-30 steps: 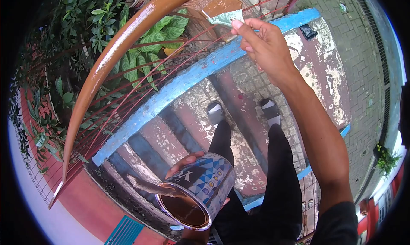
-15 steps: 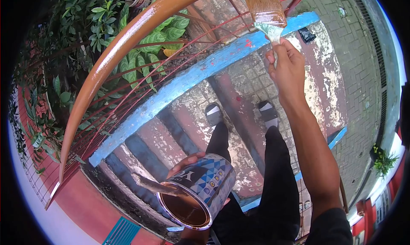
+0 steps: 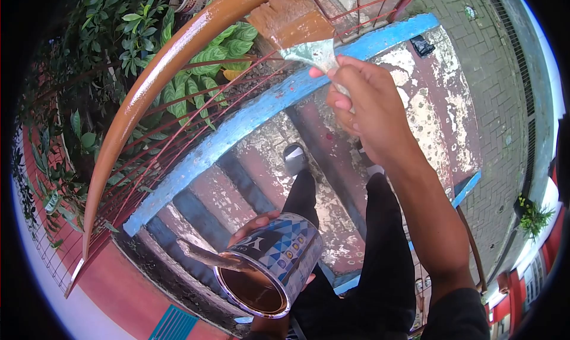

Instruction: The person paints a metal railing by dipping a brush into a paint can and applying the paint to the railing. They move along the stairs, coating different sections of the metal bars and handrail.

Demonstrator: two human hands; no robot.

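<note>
Right hand (image 3: 368, 111) grips paintbrush (image 3: 303, 34) by the handle, bristles against the brown-coated curved rail (image 3: 160, 73). Left hand (image 3: 261, 227) wraps the open paint can (image 3: 270, 266), well below the rail, brown paint inside. Blue beam (image 3: 237, 129) and green plants (image 3: 148, 37) sit beneath the rail.

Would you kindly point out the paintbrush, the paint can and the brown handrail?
paintbrush (image 3: 294, 21), head view, on the brown bristles.
paint can (image 3: 285, 251), head view, on its patterned side.
brown handrail (image 3: 160, 73), head view, on the curved painted top.
</note>
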